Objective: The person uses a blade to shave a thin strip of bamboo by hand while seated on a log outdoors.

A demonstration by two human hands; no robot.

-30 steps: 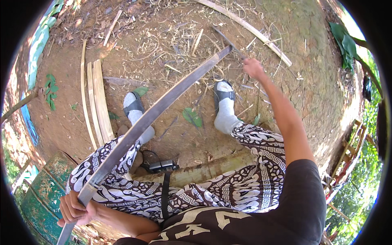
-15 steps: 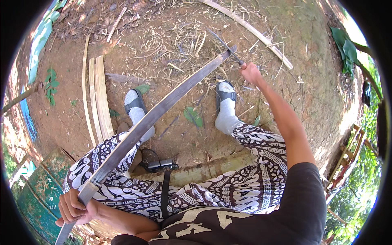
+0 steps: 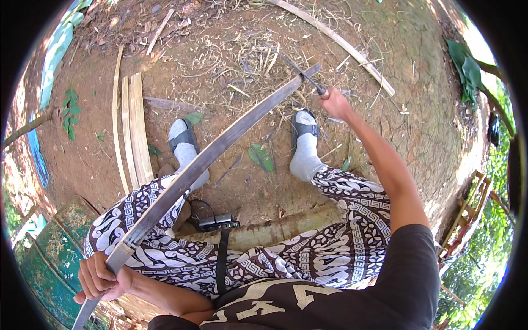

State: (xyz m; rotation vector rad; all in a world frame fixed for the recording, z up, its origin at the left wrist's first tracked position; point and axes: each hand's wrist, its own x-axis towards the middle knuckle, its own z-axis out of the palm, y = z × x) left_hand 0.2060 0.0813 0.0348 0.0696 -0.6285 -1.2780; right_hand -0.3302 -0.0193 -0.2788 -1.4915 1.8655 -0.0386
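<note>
My left hand [image 3: 99,280] is closed around the near end of a long bamboo strip [image 3: 214,149], dark on its broad face and pale along one edge. The strip slants over my left thigh, up and away to the right, with a node just beyond my fingers. Out at its far end, my right hand [image 3: 335,104] grips the handle of a long, thin-bladed knife [image 3: 290,64]. The blade lies crosswise over the strip near its tip, pointing away to the left; whether its edge bites into the wood cannot be made out.
Several pale split strips [image 3: 141,132] lie on the dirt at left, and a curved strip [image 3: 346,49] lies at far right. Thin shavings [image 3: 220,69] litter the ground ahead. Between my legs are a log [image 3: 275,228] and a small black device [image 3: 217,221]. A green drum [image 3: 60,253] stands near left.
My right hand has drawn slightly nearer and left, and the knife blade has swung to point further left across the strip. The left hand keeps its place.
</note>
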